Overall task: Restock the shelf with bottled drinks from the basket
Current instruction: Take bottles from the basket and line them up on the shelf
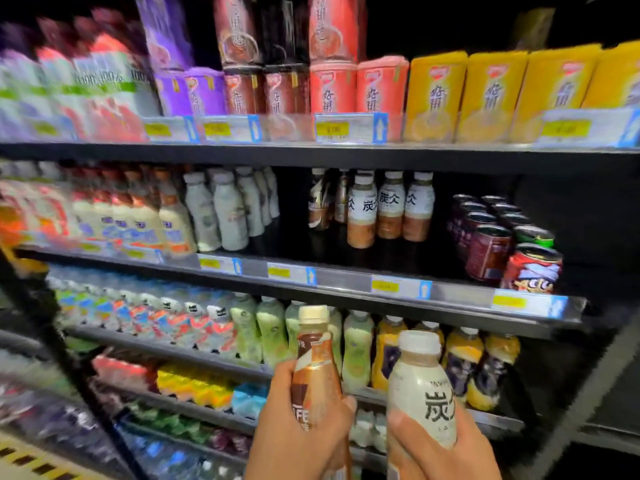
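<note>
While you face the cooler, you hold one bottle in each hand, low in the centre of the frame. Your left hand point(294, 420) curls its fingers and thumb round the lower body of a brown bottle point(317, 362). Your right hand point(436, 452) wraps the base of a cream bottle point(420, 386) printed with dark characters. Both stand cap up, the brown one leaning a little toward the right of the frame, and they sit just beside each other. Gripping low leaves the caps and shoulders free, which looks like a sensible hold for sliding each bottle in base first under the shelf above.

Your target appears to be the middle shelf point(346, 277), across the centre of the frame. A cream row point(391, 206) with the same characters stands there, set back from the edge. Brown-labelled bottles point(318, 202) stand just to its left in the picture. Further left is a dark gap, then pale bottles point(228, 209); cans point(491, 244) fill the right end.

Nothing is placed yet, and the basket is out of view. Match each bottle to its own row and set one down at a time, since both hands are full. Mind the standing bottles, which look easy to topple. The far left of the frame is too blurred to read.
</note>
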`<move>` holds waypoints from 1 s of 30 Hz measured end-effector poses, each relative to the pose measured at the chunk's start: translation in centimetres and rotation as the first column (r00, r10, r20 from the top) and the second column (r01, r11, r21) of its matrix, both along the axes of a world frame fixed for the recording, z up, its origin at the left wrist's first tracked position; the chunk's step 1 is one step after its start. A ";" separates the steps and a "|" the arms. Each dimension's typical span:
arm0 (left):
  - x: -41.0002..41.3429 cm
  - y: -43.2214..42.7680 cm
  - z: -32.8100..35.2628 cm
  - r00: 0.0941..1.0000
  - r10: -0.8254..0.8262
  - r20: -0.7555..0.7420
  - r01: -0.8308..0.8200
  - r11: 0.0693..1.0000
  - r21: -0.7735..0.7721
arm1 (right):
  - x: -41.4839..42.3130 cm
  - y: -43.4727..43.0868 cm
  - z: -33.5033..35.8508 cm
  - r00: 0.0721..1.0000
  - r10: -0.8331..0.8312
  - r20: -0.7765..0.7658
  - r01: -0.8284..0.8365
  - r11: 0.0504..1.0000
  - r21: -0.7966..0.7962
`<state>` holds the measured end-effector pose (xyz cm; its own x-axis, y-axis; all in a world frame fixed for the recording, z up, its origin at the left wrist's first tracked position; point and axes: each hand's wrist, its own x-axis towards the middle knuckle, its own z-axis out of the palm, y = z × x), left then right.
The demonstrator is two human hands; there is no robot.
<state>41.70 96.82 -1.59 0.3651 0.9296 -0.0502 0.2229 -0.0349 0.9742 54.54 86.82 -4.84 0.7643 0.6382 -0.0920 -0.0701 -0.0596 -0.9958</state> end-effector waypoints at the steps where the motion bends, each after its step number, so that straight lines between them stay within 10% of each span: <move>1: -0.2 0.9 -0.1 0.999 -0.039 0.001 0.039 0.999 -0.003 | 0.0 1.1 0.7 0.999 0.018 -0.045 -0.018 1.000 -0.009; 12: 4.5 12.1 4.1 0.937 -0.260 0.232 0.258 0.965 0.037 | 5.7 8.3 8.8 0.995 0.091 0.050 -0.089 0.996 -0.027; 25: 13.8 25.3 7.4 0.984 -0.169 -0.047 0.173 0.978 0.113 | 15.1 20.3 11.8 0.994 0.040 -0.098 -0.035 0.998 0.049; 30: 18.0 28.9 7.4 0.970 -0.233 0.065 0.217 0.957 0.192 | 17.9 24.4 10.8 0.998 -0.063 0.016 0.062 0.997 0.055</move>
<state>59.65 125.72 5.85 0.5616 0.8131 0.1532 0.1043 -0.2532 0.9618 72.40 111.18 5.94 0.8041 0.5929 -0.0441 -0.0539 -0.0012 -0.9985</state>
